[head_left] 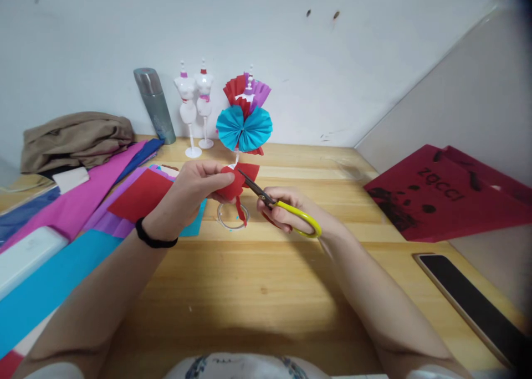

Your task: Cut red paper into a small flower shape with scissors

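My left hand (199,185), with a black band at the wrist, pinches a piece of red paper (233,184) over the middle of the table. My right hand (286,207) holds yellow-handled scissors (297,215), whose dark blades point up and left and meet the red paper. A narrow red strip (240,211) hangs down from the paper. Below it a roll of clear tape (226,224) lies on the table. Just behind my hands stands a small mannequin (249,85) dressed in red and purple pleats and a blue paper bow (244,128).
Two white mannequins (188,110) and a grey-green bottle (155,105) stand by the wall. Coloured sheets (78,262), a white box (31,260) and brown cloth (77,141) lie left. A red bag (449,201) and a phone (469,301) are right.
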Motion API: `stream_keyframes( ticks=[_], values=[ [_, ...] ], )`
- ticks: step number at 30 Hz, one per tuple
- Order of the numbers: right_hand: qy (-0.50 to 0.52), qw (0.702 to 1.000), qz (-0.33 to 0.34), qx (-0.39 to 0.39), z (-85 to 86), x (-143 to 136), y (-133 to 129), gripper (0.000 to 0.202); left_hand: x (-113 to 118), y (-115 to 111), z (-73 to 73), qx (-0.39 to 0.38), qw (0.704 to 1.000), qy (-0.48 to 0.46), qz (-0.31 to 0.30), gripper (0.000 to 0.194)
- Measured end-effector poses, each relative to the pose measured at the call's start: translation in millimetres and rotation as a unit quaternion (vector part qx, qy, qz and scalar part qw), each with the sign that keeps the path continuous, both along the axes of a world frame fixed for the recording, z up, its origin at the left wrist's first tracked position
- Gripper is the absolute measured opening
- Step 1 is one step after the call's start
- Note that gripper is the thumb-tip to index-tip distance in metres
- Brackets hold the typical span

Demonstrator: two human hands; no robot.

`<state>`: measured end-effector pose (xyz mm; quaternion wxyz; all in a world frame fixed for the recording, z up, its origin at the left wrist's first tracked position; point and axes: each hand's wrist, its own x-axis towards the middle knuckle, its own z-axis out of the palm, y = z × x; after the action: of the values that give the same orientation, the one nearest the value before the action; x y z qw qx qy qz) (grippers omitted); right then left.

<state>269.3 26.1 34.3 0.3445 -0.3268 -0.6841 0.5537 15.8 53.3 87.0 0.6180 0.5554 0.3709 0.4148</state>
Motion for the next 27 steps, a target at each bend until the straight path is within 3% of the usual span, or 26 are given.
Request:
stream_keyframes(
  ticks=[9,27],
  values=[
    [0.024,0.999,0.024,0.001,-3.1,2.0,0.5,0.055,1.9,-0.2,-1.3,-0.031,0.998,-0.026,-0.046,0.034],
    [0.029,0.999,0.017,-0.004,-4.4,-1.5,1.0,0.058,9.6,-5.2,-4.8,0.008,0.999,-0.036,0.023,0.035]
  ],
)
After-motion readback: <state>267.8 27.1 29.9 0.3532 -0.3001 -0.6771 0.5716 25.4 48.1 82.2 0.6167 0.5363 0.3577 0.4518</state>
